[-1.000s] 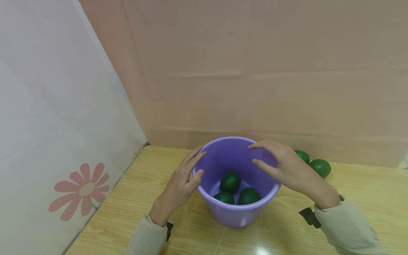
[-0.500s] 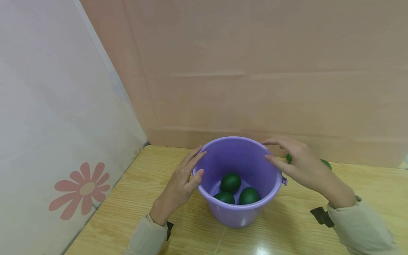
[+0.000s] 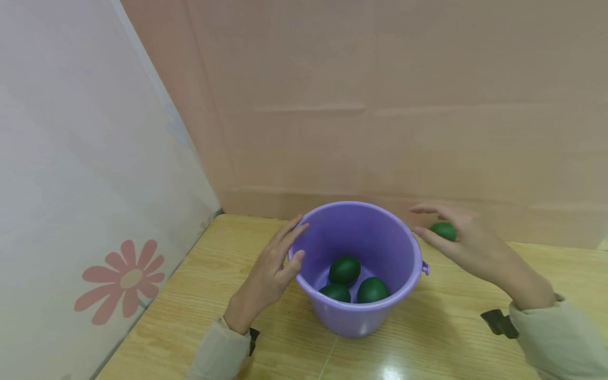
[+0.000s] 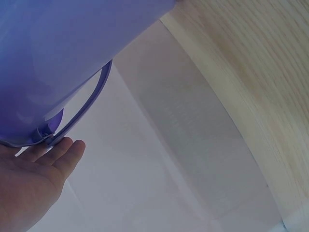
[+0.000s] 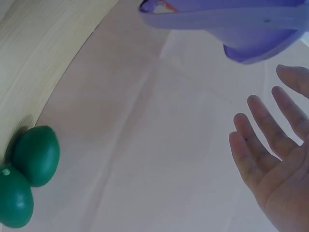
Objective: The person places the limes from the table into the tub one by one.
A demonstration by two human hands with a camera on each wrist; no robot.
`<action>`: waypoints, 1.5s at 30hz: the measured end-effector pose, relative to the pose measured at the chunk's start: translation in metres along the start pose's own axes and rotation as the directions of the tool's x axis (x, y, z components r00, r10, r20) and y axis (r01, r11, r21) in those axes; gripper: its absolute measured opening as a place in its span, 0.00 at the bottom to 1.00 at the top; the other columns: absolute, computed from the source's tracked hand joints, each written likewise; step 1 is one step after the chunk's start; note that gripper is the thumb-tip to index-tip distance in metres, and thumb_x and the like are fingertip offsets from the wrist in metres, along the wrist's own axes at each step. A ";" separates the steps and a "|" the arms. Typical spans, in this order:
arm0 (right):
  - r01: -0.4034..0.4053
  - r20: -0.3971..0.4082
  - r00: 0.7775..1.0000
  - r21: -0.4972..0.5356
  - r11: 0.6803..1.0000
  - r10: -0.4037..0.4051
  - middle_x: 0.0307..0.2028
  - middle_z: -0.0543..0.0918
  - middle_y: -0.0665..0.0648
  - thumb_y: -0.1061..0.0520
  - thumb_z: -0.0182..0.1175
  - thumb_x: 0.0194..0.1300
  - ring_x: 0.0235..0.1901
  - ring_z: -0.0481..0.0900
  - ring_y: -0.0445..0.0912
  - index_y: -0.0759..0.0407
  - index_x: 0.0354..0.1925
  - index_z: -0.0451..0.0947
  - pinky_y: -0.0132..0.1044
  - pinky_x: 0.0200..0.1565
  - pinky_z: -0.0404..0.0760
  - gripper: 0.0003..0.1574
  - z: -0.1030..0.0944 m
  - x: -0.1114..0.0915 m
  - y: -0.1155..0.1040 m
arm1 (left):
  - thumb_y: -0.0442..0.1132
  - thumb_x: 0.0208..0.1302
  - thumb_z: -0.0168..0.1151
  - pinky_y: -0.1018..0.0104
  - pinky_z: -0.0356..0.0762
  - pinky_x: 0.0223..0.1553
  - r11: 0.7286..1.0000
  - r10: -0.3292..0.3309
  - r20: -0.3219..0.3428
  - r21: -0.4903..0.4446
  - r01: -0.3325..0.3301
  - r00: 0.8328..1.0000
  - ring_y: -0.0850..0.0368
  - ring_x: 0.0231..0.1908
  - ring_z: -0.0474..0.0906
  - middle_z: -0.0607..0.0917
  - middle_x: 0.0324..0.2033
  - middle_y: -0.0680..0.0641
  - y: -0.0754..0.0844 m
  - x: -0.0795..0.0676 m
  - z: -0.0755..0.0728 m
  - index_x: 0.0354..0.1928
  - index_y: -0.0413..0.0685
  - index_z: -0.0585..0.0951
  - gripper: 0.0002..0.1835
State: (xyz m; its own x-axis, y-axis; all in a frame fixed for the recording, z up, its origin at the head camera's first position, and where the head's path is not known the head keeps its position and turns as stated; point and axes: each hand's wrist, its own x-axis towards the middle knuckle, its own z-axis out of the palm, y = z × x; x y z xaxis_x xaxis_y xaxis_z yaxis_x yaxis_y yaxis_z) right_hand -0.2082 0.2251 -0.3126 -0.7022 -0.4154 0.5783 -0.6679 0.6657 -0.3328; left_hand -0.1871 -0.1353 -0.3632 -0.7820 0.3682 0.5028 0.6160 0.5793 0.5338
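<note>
A purple bucket [image 3: 357, 319] stands on the wooden table with three smooth dark green oval fruits [image 3: 344, 271] inside. My left hand [image 3: 269, 269] rests on its left rim, fingers fairly straight and thumb over the edge. In the left wrist view, the fingertips of that left hand [image 4: 43, 169] lie by the bucket's handle [image 4: 87, 106]. To the right of the bucket hovers my right hand [image 3: 467, 245], holding nothing, thumb and fingers spread apart. Behind it a green fruit [image 3: 444, 231] shows partly. The right wrist view has two loose green fruits [image 5: 36, 155], one with a pale stem spot.
A beige sheet-covered wall [image 3: 399, 132] rises along the table's back edge. On the left stands a white panel [image 3: 95, 158] with a pink flower print [image 3: 121, 281]. The wooden table [image 3: 190, 316] extends on both sides of the bucket. A small handle knob [image 3: 425, 268] sticks out from the bucket's right side.
My right hand has moved right, from over the bucket's right rim to beside it, near the loose fruits. The left hand, the bucket and the fruits inside stay in place.
</note>
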 end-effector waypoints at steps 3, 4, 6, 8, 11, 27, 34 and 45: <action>-0.045 0.024 0.999 0.014 0.999 0.045 0.58 0.82 0.53 0.57 0.67 0.63 0.45 0.75 0.20 0.49 0.60 0.77 0.12 0.50 0.67 0.27 -0.002 -0.003 0.005 | 0.45 0.74 0.47 0.42 0.64 0.69 1.000 -0.003 0.001 0.002 0.003 1.000 0.51 0.75 0.57 0.58 0.77 0.53 0.001 0.000 0.000 0.74 0.50 0.65 0.28; -0.068 0.030 0.997 0.015 0.998 0.068 0.58 0.82 0.53 0.57 0.67 0.64 0.45 0.74 0.19 0.49 0.60 0.77 0.12 0.50 0.66 0.26 -0.003 -0.004 0.007 | 0.45 0.74 0.47 0.42 0.65 0.69 1.000 -0.004 0.000 0.003 0.004 1.000 0.51 0.75 0.58 0.58 0.77 0.53 0.000 0.001 0.000 0.74 0.50 0.65 0.28; -0.117 0.046 0.992 0.011 0.993 0.116 0.58 0.82 0.52 0.55 0.67 0.65 0.47 0.73 0.20 0.47 0.60 0.77 0.17 0.50 0.69 0.26 -0.004 -0.007 0.010 | 0.46 0.74 0.47 0.43 0.66 0.68 1.000 -0.006 -0.001 0.005 0.006 1.000 0.51 0.75 0.58 0.58 0.76 0.53 0.000 0.001 0.000 0.74 0.51 0.65 0.28; -0.157 0.057 0.986 0.004 0.988 0.156 0.59 0.81 0.50 0.54 0.66 0.65 0.50 0.74 0.23 0.45 0.60 0.77 0.21 0.50 0.71 0.25 -0.006 -0.009 0.013 | 0.46 0.74 0.47 0.43 0.67 0.67 1.000 -0.005 -0.001 0.005 0.005 1.000 0.51 0.74 0.58 0.58 0.76 0.53 0.000 0.001 0.000 0.74 0.50 0.65 0.28; -0.188 0.065 0.980 -0.019 0.982 0.189 0.60 0.80 0.49 0.53 0.66 0.65 0.54 0.76 0.36 0.43 0.61 0.77 0.37 0.50 0.76 0.25 -0.008 -0.012 0.019 | 0.45 0.74 0.48 0.43 0.66 0.68 1.000 -0.002 -0.001 0.004 0.002 1.000 0.51 0.74 0.58 0.58 0.76 0.53 0.000 0.001 0.000 0.74 0.51 0.65 0.28; -0.162 0.079 0.983 -0.055 0.985 0.166 0.58 0.80 0.47 0.56 0.66 0.64 0.47 0.79 0.37 0.47 0.62 0.75 0.40 0.43 0.81 0.27 -0.009 -0.031 0.051 | 0.44 0.73 0.48 0.43 0.64 0.69 1.000 0.007 -0.005 0.004 -0.007 1.000 0.51 0.75 0.58 0.59 0.76 0.52 -0.001 0.001 0.001 0.73 0.50 0.66 0.28; -0.229 0.109 0.967 -0.011 0.973 0.229 0.54 0.65 0.16 0.53 0.67 0.64 0.45 0.63 0.13 0.42 0.62 0.74 0.52 0.43 0.78 0.28 -0.010 -0.040 0.068 | 0.44 0.73 0.48 0.43 0.64 0.69 1.000 -0.001 -0.001 0.002 0.001 1.000 0.51 0.75 0.58 0.58 0.76 0.53 -0.001 0.000 0.001 0.74 0.51 0.65 0.28; -0.274 0.115 0.956 0.032 0.961 0.269 0.52 0.65 0.17 0.54 0.68 0.63 0.47 0.59 0.09 0.50 0.61 0.74 0.67 0.45 0.70 0.29 -0.009 -0.053 0.090 | 0.45 0.73 0.48 0.42 0.64 0.70 1.000 -0.005 -0.001 -0.009 0.005 1.000 0.52 0.75 0.58 0.58 0.76 0.54 -0.001 0.000 0.001 0.74 0.51 0.65 0.28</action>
State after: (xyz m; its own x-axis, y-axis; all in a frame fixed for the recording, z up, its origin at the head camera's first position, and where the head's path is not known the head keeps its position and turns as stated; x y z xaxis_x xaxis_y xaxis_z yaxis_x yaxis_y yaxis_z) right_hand -0.2287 0.3126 -0.3667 -0.8795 -0.2895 0.3778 -0.4574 0.7337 -0.5025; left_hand -0.1877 -0.1353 -0.3646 -0.7849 0.3644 0.5012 0.6130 0.5748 0.5421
